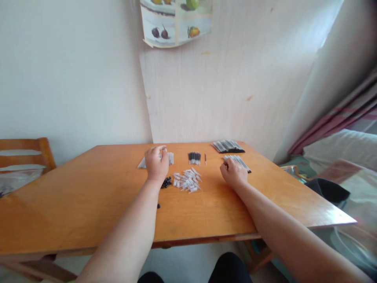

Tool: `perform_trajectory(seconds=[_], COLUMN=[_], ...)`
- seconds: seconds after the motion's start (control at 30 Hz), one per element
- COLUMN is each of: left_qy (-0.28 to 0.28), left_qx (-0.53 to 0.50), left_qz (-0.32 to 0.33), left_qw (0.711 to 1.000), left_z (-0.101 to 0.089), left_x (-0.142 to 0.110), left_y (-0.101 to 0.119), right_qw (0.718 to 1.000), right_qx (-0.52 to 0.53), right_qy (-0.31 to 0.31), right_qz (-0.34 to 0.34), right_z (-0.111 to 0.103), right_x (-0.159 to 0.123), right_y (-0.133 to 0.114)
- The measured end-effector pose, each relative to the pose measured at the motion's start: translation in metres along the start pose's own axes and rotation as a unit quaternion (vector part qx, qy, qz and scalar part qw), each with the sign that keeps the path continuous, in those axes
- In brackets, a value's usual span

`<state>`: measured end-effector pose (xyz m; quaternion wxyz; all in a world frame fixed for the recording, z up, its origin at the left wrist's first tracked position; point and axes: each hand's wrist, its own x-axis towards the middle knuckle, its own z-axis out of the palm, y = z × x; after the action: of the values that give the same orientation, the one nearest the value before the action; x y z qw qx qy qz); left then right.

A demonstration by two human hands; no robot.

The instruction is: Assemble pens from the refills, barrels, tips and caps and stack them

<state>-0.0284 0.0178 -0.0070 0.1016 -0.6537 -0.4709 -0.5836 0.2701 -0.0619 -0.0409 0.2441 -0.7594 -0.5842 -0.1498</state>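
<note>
My left hand (pixel 157 163) is over the far middle of the table, its fingers curled forward and mostly hidden behind the hand. Whatever they hold cannot be made out. Pale slim pieces (pixel 171 158) lie in a row just behind it, partly covered. A little pile of small black caps (pixel 166 182) is beside the left wrist. My right hand (pixel 234 173) rests with bent fingers at the near edge of a row of clear tubes with black ends (pixel 239 160); its fingertips are hidden. Between the hands lies a loose heap of white tapered pieces (pixel 188 180).
Behind the heap is a neat row of black-and-white pieces (pixel 194 158), with a single similar piece (pixel 205 158) to its right. More clear tubes with black ends (pixel 228 146) lie at the far right. One black cap (pixel 158 206) sits nearer on the wooden table (pixel 194 220). A wall borders the back.
</note>
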Motion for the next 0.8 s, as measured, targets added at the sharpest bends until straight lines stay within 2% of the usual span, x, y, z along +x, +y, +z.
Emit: perform_trajectory(seconds=[0.17, 0.3, 0.43, 0.57, 0.67, 0.8], left_qy=[0.062, 0.080, 0.079, 0.046, -0.004, -0.067], left_qx=[-0.023, -0.085, -0.122, -0.108, -0.077, -0.022], left_qz=[-0.077, -0.140, -0.174, -0.184, -0.193, -0.230], left_qw=[0.995, 0.983, 0.974, 0.976, 0.978, 0.971], left_z=[0.001, 0.001, -0.015, -0.045, -0.069, -0.090], left_x=[0.007, 0.014, 0.007, -0.023, -0.054, -0.092], left_y=[-0.001, -0.003, -0.005, -0.009, -0.010, 0.002], right_qw=[0.999, 0.998, 0.999, 0.998, 0.998, 0.998], right_qx=[0.013, 0.017, 0.019, 0.021, 0.015, 0.007], right_qy=[0.010, 0.018, 0.014, 0.017, -0.008, -0.041], right_qz=[-0.051, -0.055, -0.045, -0.053, -0.059, -0.043], right_z=[0.007, 0.010, 0.010, 0.009, 0.008, 0.008], right_x=[-0.001, 0.000, 0.000, -0.001, -0.002, -0.001], right_y=[0.001, 0.005, 0.007, 0.007, 0.006, 0.005])
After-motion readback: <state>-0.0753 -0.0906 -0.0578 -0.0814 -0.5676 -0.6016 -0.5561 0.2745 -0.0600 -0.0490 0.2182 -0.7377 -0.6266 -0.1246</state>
